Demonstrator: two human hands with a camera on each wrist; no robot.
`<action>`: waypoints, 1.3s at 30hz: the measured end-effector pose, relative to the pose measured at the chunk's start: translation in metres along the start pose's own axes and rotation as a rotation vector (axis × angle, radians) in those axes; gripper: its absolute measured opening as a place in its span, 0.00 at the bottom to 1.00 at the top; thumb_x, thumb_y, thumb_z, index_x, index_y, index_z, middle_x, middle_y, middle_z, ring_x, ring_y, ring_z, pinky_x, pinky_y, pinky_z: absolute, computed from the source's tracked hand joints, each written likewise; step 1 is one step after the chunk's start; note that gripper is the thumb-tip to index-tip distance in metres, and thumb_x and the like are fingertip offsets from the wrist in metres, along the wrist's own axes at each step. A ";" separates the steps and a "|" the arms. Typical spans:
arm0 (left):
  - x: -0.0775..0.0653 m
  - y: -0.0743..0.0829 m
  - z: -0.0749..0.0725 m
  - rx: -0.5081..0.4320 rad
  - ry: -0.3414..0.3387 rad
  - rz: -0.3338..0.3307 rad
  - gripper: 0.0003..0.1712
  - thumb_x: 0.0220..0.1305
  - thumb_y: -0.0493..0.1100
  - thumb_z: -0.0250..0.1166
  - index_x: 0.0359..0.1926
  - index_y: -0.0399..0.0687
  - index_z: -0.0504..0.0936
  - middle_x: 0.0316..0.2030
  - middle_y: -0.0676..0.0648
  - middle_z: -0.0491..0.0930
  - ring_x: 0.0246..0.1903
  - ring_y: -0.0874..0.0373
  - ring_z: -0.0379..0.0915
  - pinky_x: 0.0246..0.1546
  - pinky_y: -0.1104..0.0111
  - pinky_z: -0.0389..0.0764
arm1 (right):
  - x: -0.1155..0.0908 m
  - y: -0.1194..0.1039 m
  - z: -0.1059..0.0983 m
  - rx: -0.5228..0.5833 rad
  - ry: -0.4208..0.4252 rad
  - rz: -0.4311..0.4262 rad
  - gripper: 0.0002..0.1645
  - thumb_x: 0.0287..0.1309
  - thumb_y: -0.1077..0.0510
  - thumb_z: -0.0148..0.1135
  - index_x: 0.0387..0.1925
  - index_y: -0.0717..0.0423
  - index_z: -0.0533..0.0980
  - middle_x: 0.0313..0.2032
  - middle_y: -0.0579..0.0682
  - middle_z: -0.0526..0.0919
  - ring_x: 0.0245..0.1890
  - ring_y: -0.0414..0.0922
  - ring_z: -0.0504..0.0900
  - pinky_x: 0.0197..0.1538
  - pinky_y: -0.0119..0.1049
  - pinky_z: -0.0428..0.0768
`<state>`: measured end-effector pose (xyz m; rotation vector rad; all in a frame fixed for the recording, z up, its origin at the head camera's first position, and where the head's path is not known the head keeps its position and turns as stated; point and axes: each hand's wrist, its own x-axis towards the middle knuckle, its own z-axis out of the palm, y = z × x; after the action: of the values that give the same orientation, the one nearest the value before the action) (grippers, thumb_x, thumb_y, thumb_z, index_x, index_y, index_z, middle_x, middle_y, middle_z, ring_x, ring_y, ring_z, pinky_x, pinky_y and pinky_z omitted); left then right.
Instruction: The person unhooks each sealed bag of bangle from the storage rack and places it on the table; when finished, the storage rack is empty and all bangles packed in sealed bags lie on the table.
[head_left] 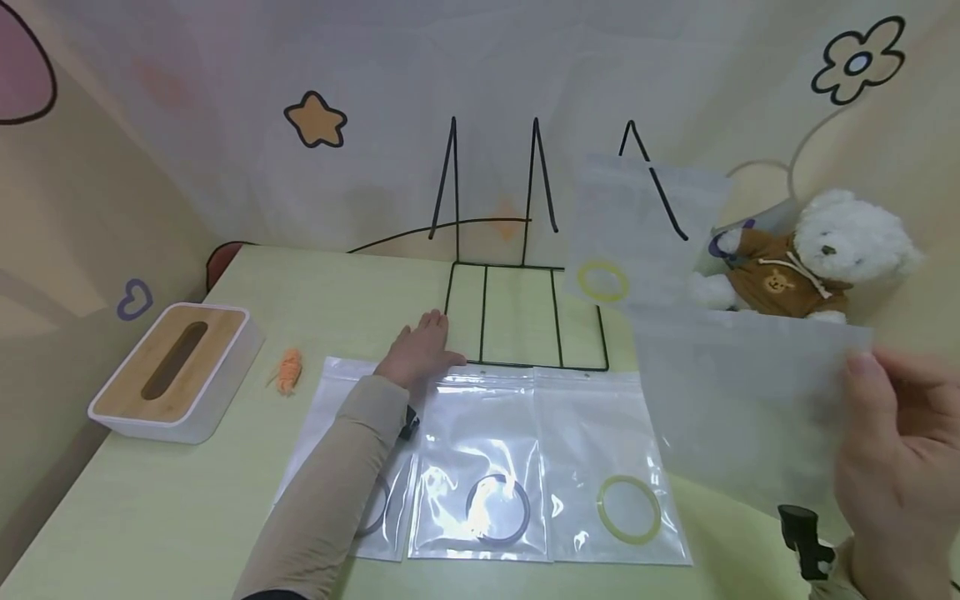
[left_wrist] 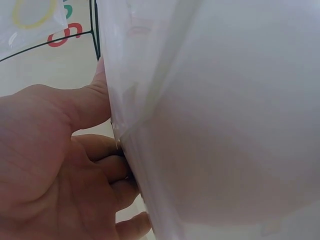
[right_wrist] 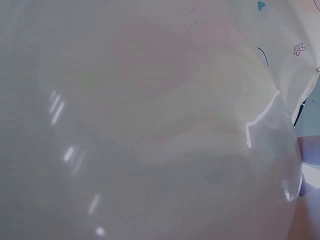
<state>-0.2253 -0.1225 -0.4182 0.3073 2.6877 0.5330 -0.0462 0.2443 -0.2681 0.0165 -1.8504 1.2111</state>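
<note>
Three glossy zip bags (head_left: pixel 480 450) lie on the table (head_left: pixel 150 517), holding thin rings (head_left: pixel 498 541): two dark, one yellow. The left hand (head_left: pixel 420 352), fingers straight, rests at their top edge beside the black wire rack (head_left: pixel 483 317). The right hand (head_left: pixel 896 442) pinches a raised, translucent bag (head_left: pixel 738 408) by its edge. Red curled marks (left_wrist: pixel 57 45) in the left wrist view cannot be read.

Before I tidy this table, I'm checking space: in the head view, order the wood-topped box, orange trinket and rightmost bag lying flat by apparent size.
1. Rightmost bag lying flat
2. Wood-topped box
3. Orange trinket
</note>
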 end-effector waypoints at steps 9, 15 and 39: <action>0.000 -0.005 0.002 0.008 0.007 -0.008 0.51 0.69 0.59 0.57 0.74 0.32 0.44 0.75 0.36 0.38 0.74 0.45 0.32 0.71 0.49 0.40 | -0.009 0.025 -0.015 -0.144 -0.011 0.081 0.14 0.64 0.67 0.58 0.47 0.75 0.76 0.36 0.36 0.80 0.33 0.34 0.76 0.39 0.21 0.72; -0.001 -0.006 0.002 -0.004 0.009 -0.007 0.50 0.69 0.58 0.58 0.74 0.32 0.44 0.75 0.36 0.38 0.74 0.45 0.32 0.71 0.48 0.40 | -0.005 0.040 -0.021 -0.270 0.021 0.267 0.12 0.67 0.59 0.57 0.49 0.55 0.80 0.36 0.32 0.77 0.34 0.31 0.74 0.35 0.16 0.71; 0.000 -0.001 0.000 -0.025 -0.010 0.003 0.51 0.69 0.59 0.57 0.75 0.33 0.42 0.75 0.36 0.36 0.74 0.45 0.30 0.71 0.49 0.38 | 0.025 0.102 -0.033 -0.413 -0.154 0.290 0.05 0.66 0.56 0.58 0.39 0.50 0.80 0.25 0.26 0.73 0.20 0.25 0.71 0.23 0.16 0.68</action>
<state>-0.2255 -0.1231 -0.4188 0.3068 2.6690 0.5634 -0.0853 0.3325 -0.3211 -0.4093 -2.2668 1.0148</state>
